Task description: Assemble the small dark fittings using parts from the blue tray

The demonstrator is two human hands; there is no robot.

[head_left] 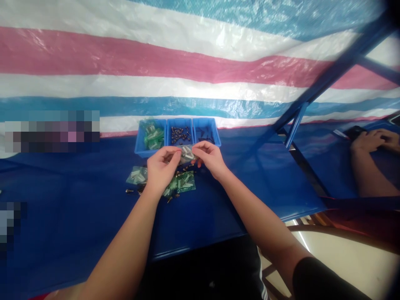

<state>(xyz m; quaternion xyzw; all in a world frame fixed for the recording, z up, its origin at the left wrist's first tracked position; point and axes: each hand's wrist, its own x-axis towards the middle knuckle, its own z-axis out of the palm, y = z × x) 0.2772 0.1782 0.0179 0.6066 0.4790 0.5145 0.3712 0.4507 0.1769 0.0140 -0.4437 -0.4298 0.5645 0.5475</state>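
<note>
Between my two hands is a small clear plastic bag [188, 153] with pale, rod-like pieces inside. My left hand [163, 166] pinches its left edge, thumb against fingertips. On the opposite edge, my right hand [211, 159] is closed in a similar pinch. Below them on the blue table lie a green-tinted bag of metal pieces [186, 181] and another such bag [137, 175], partly behind my left wrist. Loose dark screws [129, 191] and brass-coloured bits are scattered around these bags.
Behind my hands stand three blue bins: one with green bags [152, 135], one with dark screws [180, 135], one with thin dark pieces [205, 135]. A blue metal frame [296, 121] rises at right. Beyond it are another person's hands [370, 139]. Striped sheeting [125, 54] hangs behind.
</note>
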